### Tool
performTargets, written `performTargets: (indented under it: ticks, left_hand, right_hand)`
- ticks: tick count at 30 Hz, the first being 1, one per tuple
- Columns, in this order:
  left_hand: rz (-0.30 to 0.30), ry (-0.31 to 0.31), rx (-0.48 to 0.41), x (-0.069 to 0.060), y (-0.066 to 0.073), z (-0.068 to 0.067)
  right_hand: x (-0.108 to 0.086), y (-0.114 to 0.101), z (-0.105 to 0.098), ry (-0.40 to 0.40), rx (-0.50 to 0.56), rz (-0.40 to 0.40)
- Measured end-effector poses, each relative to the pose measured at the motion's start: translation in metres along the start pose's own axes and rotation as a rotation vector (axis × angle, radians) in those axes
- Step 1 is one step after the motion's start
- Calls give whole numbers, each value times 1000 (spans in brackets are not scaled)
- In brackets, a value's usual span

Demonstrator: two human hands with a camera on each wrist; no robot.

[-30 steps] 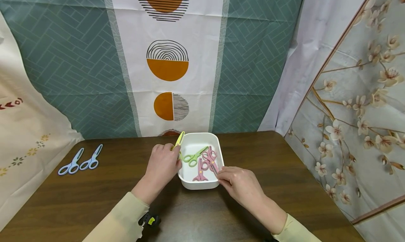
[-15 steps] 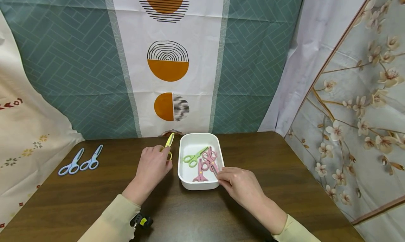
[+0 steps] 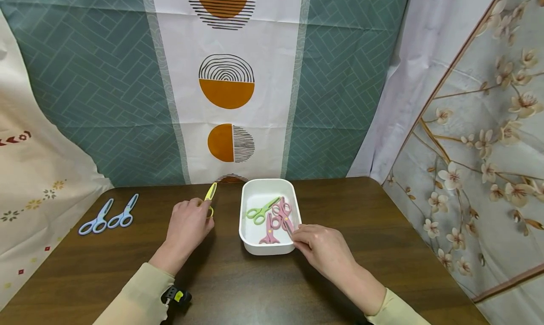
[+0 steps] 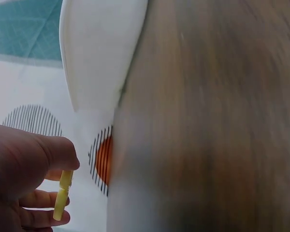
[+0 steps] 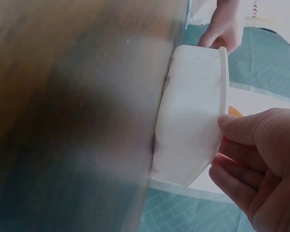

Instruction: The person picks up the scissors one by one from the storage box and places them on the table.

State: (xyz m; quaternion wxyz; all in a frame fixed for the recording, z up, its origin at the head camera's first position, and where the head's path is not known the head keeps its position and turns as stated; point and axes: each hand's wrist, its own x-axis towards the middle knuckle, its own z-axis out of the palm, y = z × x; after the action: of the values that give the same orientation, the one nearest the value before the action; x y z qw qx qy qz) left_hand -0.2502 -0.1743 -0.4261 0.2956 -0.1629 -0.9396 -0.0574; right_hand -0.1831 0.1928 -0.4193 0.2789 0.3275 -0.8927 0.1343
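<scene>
left grip [image 3: 187, 226] holds yellow scissors [image 3: 210, 192]

two blue scissors [image 3: 126, 213], one yellow pair [image 3: 210, 192], one green pair [image 3: 265, 208], apparently three pink pairs [image 3: 269, 230], one white tray [image 3: 267, 251], two hands [image 3: 187, 226]

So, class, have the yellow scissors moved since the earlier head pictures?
Yes. In the head view, the yellow scissors, in the left hand, have moved left, away from the white box.

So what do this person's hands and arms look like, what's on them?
Both the left hand and right hand are bare. Pale beige sleeves cover the forearms; a black device with a yellow-green patch shows beneath the left cuff.
</scene>
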Motion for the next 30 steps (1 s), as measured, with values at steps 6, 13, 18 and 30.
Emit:
performTargets:
  ticks: [6,13,18,30]
  left_hand:
    - [-33,-24,15,-7,-18,1]
    - [-95,-80,22,-14,-40,-1]
    - [-122,-102,15,-17,-52,-3]
    - [-163,-130,3,-19,-73,-5]
  right_hand:
    - [-1,0,0,6,1,-6]
    - [0,0,0,10,-5,-9]
    - [0,0,0,6,-5,-3]
    - [0,0,0,6,1,-1]
